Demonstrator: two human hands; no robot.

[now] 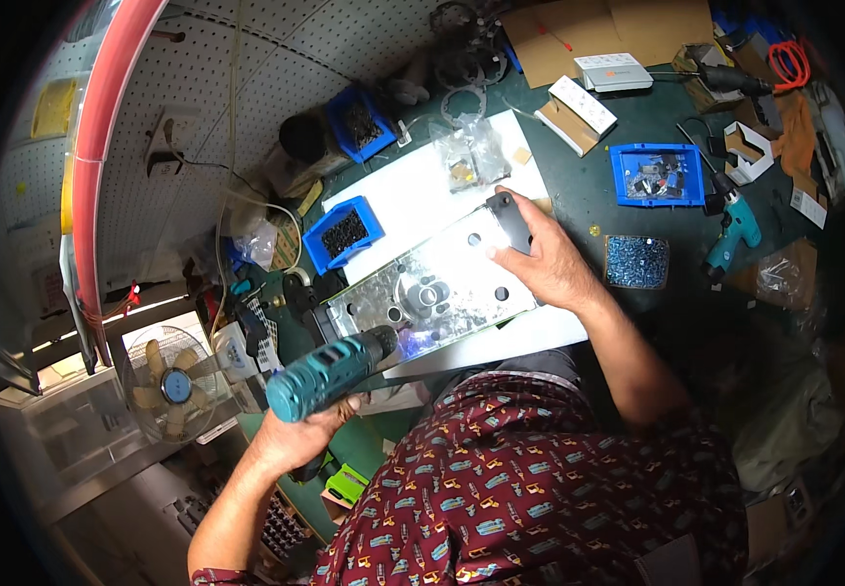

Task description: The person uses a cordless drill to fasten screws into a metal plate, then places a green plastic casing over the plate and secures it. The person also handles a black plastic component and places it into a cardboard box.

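Observation:
A shiny metal plate (442, 283) with several round holes and a central hub lies on a white board (403, 200) on the green workbench. My right hand (540, 259) presses a small black block (508, 217) against the plate's far corner. My left hand (297, 438) grips a teal cordless drill (330, 376), whose tip points at the plate's near edge, where a bluish light glows.
Blue bins of screws (344, 232) (655, 174) (362, 122), a tray of small screws (635, 262), clear parts bags (471, 156), a second teal drill (735, 230), cardboard boxes (579, 34) and a white box (613, 73) crowd the bench. A pegboard wall (198, 98) and a fan (170, 383) stand left.

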